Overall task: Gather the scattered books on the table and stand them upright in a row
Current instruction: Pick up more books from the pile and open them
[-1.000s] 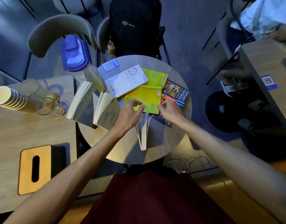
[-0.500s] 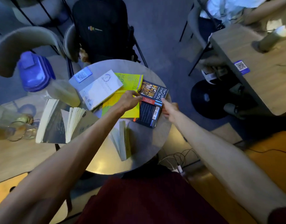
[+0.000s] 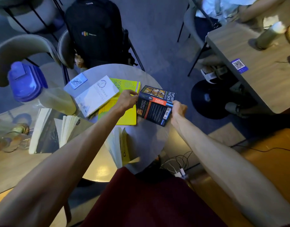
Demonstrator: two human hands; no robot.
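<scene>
A dark blue book (image 3: pixel 155 109) lies at the right edge of the round table (image 3: pixel 147 141), partly over a second copy (image 3: pixel 159 92). My right hand (image 3: pixel 178 110) grips its right edge. My left hand (image 3: pixel 127 99) pinches its left edge. Under my left hand lie two yellow books (image 3: pixel 124 117) and a white book (image 3: pixel 96 96). One book (image 3: pixel 119 147) stands upright near the front edge, pages fanned. Two more upright books (image 3: pixel 42 128) (image 3: pixel 67 126) stand at the left.
A blue-lidded jug (image 3: pixel 31 86) and glasses (image 3: pixel 11 136) sit on the left wooden table. Chairs and a black backpack (image 3: pixel 95 31) stand behind the round table. Another wooden table (image 3: pixel 259 66) with a seated person is at the right. Cables lie on the floor.
Both hands left the upright fanned book and reached to the dark blue book; my right hand now holds its right edge, my left its left edge. The camera turned right.
</scene>
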